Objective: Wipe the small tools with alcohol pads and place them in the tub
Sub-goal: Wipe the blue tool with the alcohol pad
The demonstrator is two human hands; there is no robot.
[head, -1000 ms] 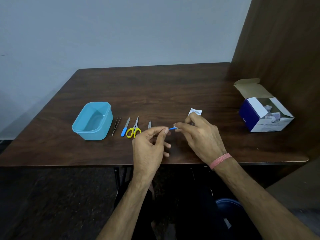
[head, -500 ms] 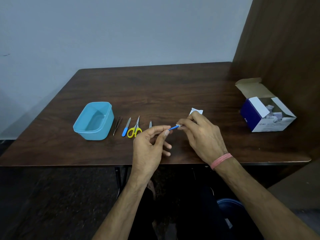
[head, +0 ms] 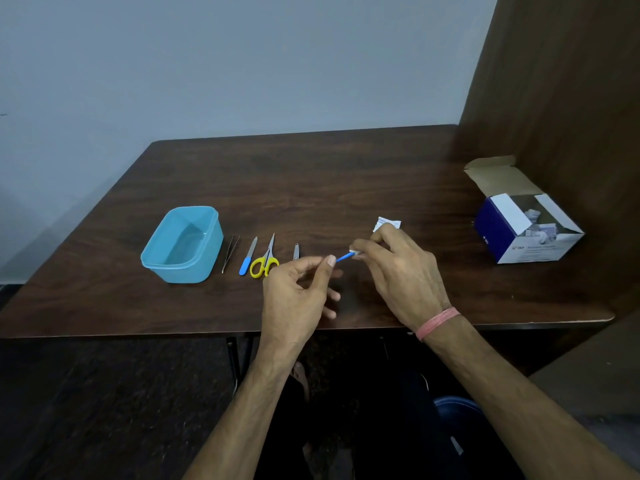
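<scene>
My left hand [head: 298, 289] pinches one end of a thin blue tool [head: 343, 257] above the table. My right hand [head: 398, 271] pinches a white alcohol pad [head: 354, 252] wrapped round the tool's other end. On the table lie black tweezers [head: 230, 252], a blue-handled nail file [head: 248, 260], yellow-handled scissors [head: 265, 260] and a small metal tool [head: 296, 251], partly hidden by my left hand. The light blue tub [head: 181, 244] stands at the left of the row and holds nothing.
A torn white pad wrapper [head: 387, 223] lies behind my right hand. An open blue and white box of pads [head: 526, 230] sits at the right, near a brown wooden partition [head: 561, 98]. The table's front edge [head: 138, 332] runs just under my wrists.
The pad in my right hand has slid along the blue tool away from my left hand, so more of the blue shaft shows between the hands.
</scene>
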